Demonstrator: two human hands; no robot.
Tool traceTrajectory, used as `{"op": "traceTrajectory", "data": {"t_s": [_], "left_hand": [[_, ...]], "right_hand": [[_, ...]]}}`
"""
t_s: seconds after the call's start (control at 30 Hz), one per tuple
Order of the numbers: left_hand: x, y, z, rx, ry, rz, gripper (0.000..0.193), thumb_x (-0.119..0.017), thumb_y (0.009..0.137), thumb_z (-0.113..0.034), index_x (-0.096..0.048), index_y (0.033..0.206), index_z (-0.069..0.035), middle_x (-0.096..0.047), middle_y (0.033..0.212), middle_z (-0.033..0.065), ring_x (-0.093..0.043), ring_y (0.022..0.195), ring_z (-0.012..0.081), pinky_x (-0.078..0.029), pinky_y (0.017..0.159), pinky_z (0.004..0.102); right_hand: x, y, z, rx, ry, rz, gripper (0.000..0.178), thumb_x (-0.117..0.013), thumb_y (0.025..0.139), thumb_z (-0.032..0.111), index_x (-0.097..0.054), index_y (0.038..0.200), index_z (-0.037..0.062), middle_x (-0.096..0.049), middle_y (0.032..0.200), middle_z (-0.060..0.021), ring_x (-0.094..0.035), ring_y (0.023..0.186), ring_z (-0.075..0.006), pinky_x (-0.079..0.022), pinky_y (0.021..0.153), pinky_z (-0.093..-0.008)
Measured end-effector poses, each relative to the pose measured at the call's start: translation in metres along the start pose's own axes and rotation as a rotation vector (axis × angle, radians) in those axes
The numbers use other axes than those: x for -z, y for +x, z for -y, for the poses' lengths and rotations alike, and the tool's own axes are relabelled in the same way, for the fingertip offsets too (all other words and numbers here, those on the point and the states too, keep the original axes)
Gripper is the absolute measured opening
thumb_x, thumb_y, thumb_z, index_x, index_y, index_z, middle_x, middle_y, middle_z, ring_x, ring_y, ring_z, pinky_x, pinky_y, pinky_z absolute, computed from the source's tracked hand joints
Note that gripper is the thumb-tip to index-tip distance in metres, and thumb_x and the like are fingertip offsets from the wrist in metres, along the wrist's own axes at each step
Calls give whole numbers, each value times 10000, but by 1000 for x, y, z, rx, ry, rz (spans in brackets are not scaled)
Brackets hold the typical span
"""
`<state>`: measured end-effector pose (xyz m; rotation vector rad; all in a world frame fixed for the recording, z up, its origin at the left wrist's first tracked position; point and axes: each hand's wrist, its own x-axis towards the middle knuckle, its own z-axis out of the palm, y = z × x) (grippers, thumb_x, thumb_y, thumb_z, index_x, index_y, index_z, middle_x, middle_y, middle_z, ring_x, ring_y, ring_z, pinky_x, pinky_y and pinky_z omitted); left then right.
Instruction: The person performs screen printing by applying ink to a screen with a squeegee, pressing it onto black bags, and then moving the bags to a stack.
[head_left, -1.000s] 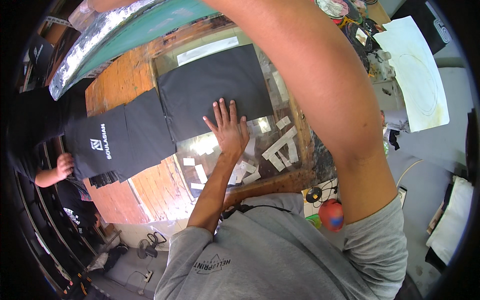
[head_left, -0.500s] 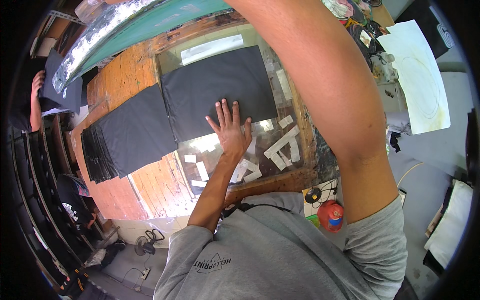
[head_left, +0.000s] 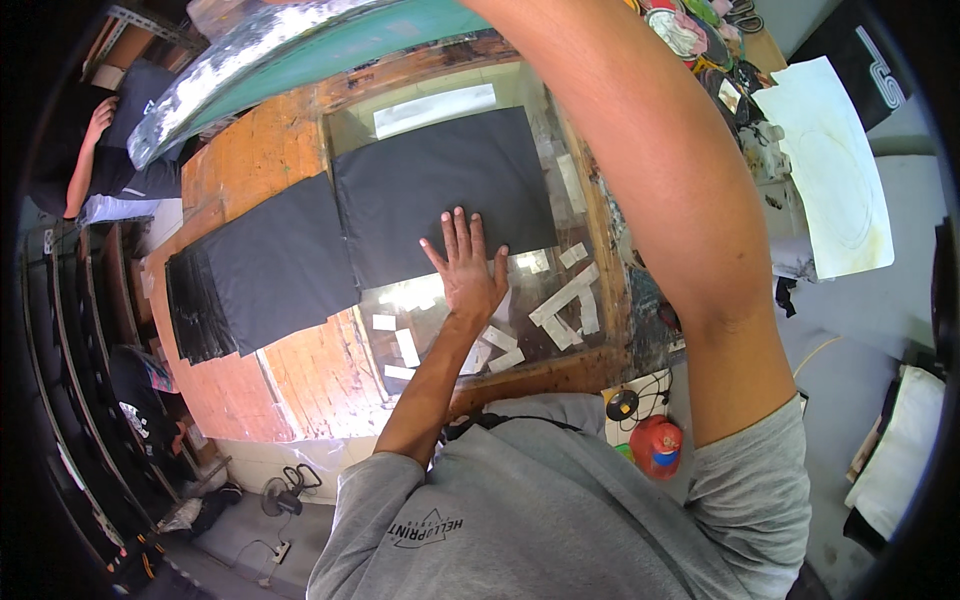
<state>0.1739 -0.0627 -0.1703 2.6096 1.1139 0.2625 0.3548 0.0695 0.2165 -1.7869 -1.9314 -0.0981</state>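
Note:
My left hand (head_left: 468, 268) lies flat with fingers spread on the near edge of a black fabric piece (head_left: 430, 180). That piece rests on a glass panel (head_left: 450, 350) set in a wooden frame. My right arm (head_left: 660, 150) reaches forward and leaves the picture at the top; its hand is out of view. Left of the piece, touching or slightly overlapping it, lies a stack of black fabric pieces (head_left: 280, 260) with fanned-out left edges. Above the far side slants a green printing screen (head_left: 300, 70) with a pale, worn edge.
White tape strips (head_left: 560, 300) stick to the glass. A white sheet (head_left: 830, 165) and cluttered containers (head_left: 690, 40) stand at the right. At the far left another person's hand (head_left: 100, 122) is near dark cloth, beside racks (head_left: 80, 400). A red container (head_left: 656, 446) and a fan (head_left: 282, 495) are on the floor.
The whole view has shifted slightly. My left hand stays in the same place on the black fabric piece. At the left, the other person's hand and dark cloth have moved.

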Motion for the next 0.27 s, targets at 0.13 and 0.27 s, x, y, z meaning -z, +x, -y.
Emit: {"op": "traceTrajectory", "data": {"t_s": [0.13,0.27], "left_hand": [[14,1,1,-11,-110,0,648,-539,1019,-416,-458,1518,-10,-251,1673,227,-129,1582,397,20,1196,723],[52,0,7,54,-484,-78,620,-596,1008,-403,-481,1521,-74,-265,1680,187,-122,1579,418,34,1186,734]], "right_hand": [[5,15,-1,-70,93,156,410,-542,991,303,-712,1041,-67,-711,917,-227,-689,797,-303,-589,763,-431],[-19,-3,8,2,65,73,321,-553,1049,342,-705,1028,60,-698,837,-141,-663,671,-243,-595,750,-478]]}}
